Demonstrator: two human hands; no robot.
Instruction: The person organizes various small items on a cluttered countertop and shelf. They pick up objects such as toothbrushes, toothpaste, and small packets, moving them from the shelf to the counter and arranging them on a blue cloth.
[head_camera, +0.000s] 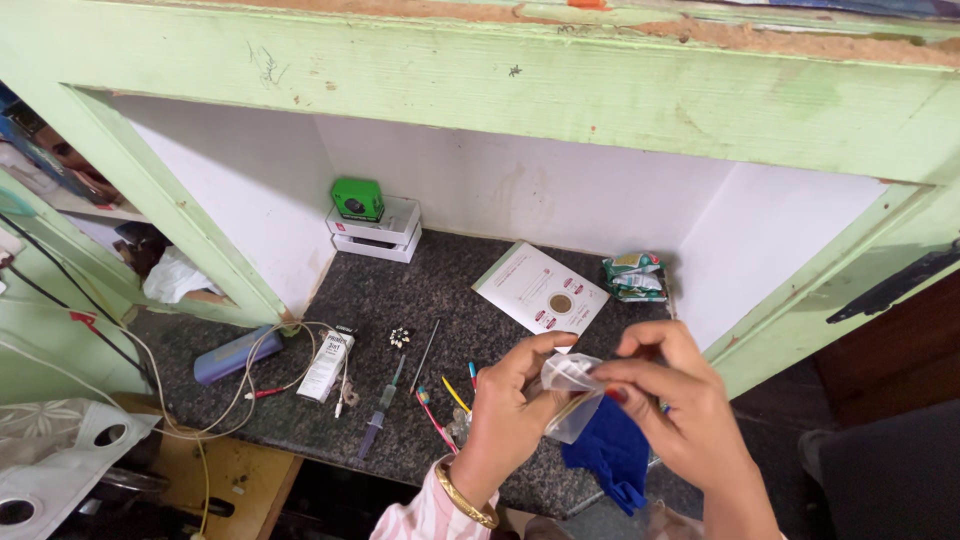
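My left hand (510, 400) and my right hand (675, 400) are raised together over the front of a dark speckled stone shelf (400, 290). Both pinch a small clear plastic packet (572, 378) between their fingertips. A blue cloth (612, 452) hangs below my right hand. A gold bangle (462, 496) circles my left wrist. Just left of my hands lie a syringe (380, 412) and several thin coloured sticks (445, 400).
On the shelf sit a white card with a brown disc (540, 290), a crumpled green packet (635, 276), stacked white boxes (378, 232) with a green block (357, 198) on top, a white tube (327, 365), a blue case (235, 353) and tangled cables (250, 385). Green wooden frame (500, 70) surrounds the niche.
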